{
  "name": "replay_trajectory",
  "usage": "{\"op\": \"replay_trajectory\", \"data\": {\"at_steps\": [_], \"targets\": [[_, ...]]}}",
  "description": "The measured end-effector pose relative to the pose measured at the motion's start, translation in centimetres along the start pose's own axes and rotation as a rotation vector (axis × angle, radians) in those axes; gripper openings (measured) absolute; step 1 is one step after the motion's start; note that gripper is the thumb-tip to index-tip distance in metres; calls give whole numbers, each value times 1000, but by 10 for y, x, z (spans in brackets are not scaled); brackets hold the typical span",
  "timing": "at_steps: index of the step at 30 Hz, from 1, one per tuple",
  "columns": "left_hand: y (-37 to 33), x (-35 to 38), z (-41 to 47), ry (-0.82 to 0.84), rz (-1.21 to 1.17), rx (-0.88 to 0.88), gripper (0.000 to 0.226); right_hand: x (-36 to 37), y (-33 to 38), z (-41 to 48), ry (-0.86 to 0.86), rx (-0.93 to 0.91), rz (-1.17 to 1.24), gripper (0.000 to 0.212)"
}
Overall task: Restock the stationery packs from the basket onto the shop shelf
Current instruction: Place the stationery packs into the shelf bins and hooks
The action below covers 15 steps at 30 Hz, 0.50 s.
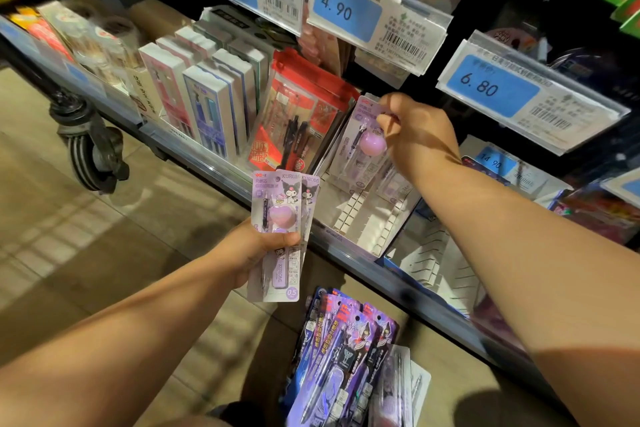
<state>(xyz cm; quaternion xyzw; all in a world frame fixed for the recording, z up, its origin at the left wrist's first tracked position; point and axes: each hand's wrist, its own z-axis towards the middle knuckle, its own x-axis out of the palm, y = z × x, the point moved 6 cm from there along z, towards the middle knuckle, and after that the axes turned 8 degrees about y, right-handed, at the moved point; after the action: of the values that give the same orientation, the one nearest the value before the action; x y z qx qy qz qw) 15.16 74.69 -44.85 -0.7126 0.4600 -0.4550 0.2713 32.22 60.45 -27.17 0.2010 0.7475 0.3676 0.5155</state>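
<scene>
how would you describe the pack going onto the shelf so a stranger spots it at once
Look at the lower shop shelf, beneath the blue 4.90 price tag. Just right of the red pen pack is a pale lilac pencil pack, its top pinched by the right hand. Unlike its boxed and red neighbours, it carries a glossy pink bubble.

Beige tiled floor (69, 253), black caster wheel (91, 156) of what may be a trolley, blue price tags (346, 7), dim light
</scene>
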Motion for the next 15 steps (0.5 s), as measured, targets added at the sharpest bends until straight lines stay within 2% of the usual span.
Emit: {"op": "replay_trajectory", "data": {"at_steps": [4, 8, 9, 12, 15], "targets": [[-1, 2, 0, -5, 7, -4, 42, 1, 4, 0, 0, -30, -215, 21], [-2, 4, 0, -6, -3, 9, 35, 0, 7, -1, -20, -108, -445, 19], [-3, 4, 0, -7, -10, 11, 34, 1, 5, 0, -27, -108, -428, 20], [-3, 4, 0, -11, -13, 10, 34, 2, -3, 0, -24, -20, -111, 22], [-4, 4, 1, -10, 0, 4, 35, 3, -4, -1, 17, 41, -107, 21]]}}
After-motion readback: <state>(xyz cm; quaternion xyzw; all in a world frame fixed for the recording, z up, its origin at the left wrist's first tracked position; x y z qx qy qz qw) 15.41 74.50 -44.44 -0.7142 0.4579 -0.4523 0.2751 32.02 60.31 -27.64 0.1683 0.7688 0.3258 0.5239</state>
